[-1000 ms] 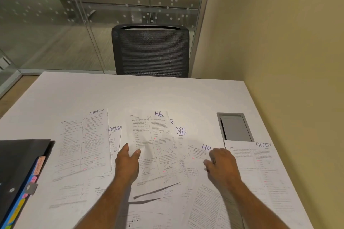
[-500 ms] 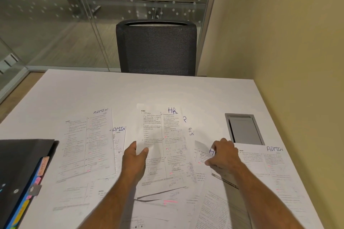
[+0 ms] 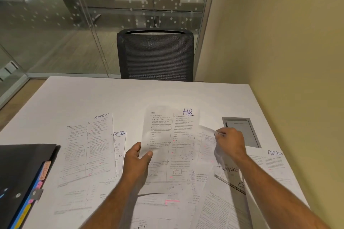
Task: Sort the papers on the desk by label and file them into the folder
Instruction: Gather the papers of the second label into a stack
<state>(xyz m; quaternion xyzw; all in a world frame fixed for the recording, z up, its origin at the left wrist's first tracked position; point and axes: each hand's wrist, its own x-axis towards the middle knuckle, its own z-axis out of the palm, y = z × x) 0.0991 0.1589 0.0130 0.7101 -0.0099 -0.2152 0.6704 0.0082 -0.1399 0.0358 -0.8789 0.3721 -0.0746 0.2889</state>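
My left hand (image 3: pixel 138 161) has lifted the HR sheet (image 3: pixel 170 141) off the bench (image 3: pixel 111 98); just right of that sheet, my right hand (image 3: pixel 229 143) now pinches a second paper (image 3: pixel 206 141), so HR sorting advances.

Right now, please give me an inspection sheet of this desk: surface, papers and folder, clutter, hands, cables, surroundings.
Surface: white desk, far half bare, with a grey hatch at the right.
Job's things: HR sheet lifted; second sheet raised beside it; ADMIN sheets at left, one at right; FINANCE sheet partly covered; black folder with coloured tabs at left.
Clutter: nothing seen.
Hands: left hand pinches the HR sheet; right hand pinches the second sheet.
Cables: nothing seen.
Surroundings: black mesh chair, glass partition, beige wall.
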